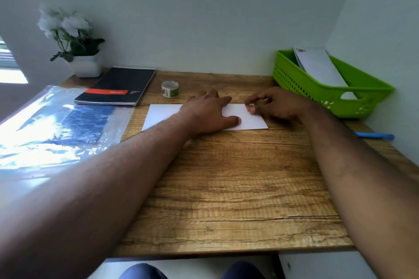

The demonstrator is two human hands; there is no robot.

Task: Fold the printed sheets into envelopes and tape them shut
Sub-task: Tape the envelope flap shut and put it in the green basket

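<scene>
My left hand (207,114) lies flat, fingers spread, on the folded white paper (163,116). My right hand (275,106) pinches something small and reddish at the paper's top edge.

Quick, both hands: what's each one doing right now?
Left hand: open, pressed flat on the folded white sheet.
Right hand: fingertips pinched at the sheet's right part; holding anything, cannot be told.

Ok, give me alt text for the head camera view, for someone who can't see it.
Two bare hands press a folded white paper sheet on a wooden desk: left hand flat on it, right hand pinching at its right part. Behind lie a small tape roll and a black notebook; a green plastic basket holds white paper at right.
</scene>
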